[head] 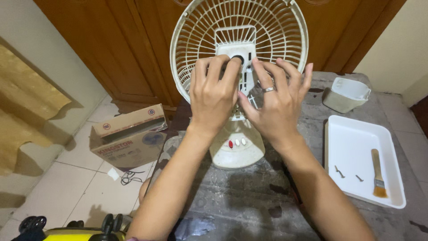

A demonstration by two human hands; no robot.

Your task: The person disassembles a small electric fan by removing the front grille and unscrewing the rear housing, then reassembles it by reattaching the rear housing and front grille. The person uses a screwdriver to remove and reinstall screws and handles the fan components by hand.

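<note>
Nearest, both forearms reach over the grey table [249, 201] to the cream fan [237, 147] standing on it. Left hand [214, 96] pinches the dark hub at the grille's centre; right hand [276, 105] rests beside it, fingers [292, 71] spread wide. Right of the fan lies a white tray [352, 138] with a brush [378, 172]. Left of the fan, on the floor, sits a brown cardboard box [129, 138] with red print.

A brown cardboard box [129, 140] with red and blue print lies on the floor tiles.
</note>
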